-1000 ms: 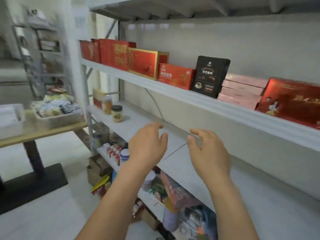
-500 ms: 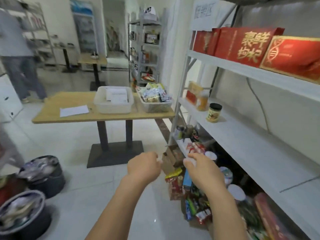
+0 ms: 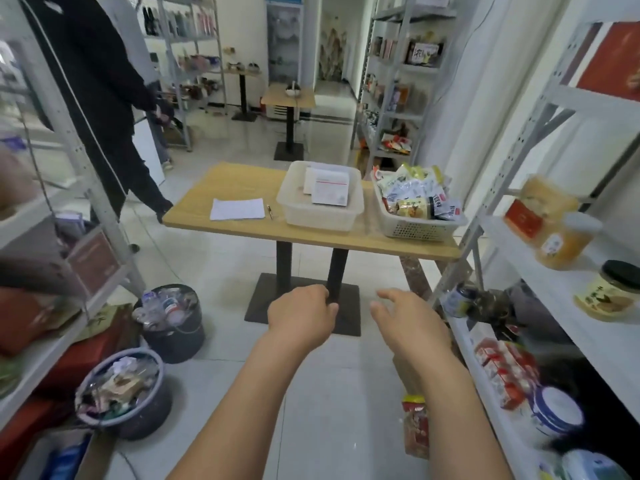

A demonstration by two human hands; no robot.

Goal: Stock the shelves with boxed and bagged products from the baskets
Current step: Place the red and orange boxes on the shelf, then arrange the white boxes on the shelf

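Ahead, the table [image 3: 242, 233] carries a clear basket [image 3: 318, 220] of boxes [image 3: 329, 190] and a white mesh basket [image 3: 419, 232] heaped with bags [image 3: 412, 192], with a paper sheet [image 3: 237, 208] beside them. Both hands are empty: the left hand [image 3: 301, 313] is curled into a loose fist, and the right hand [image 3: 408, 320] has relaxed, spread fingers. A black bin [image 3: 175, 341] and a grey bin [image 3: 138, 424] stand at floor left. Since half a second ago the view has swung off the shelf [image 3: 568, 306] to face the table squarely, and a person in dark clothes [image 3: 97, 81] is nearer.

On the table [image 3: 221, 188], the paper sheet [image 3: 237, 208] lies left, the basket of boxes [image 3: 318, 224] centre and the basket of bags [image 3: 419, 232] right, beside the right-hand shelving [image 3: 561, 287]; two bins [image 3: 175, 336] stand on the floor near left
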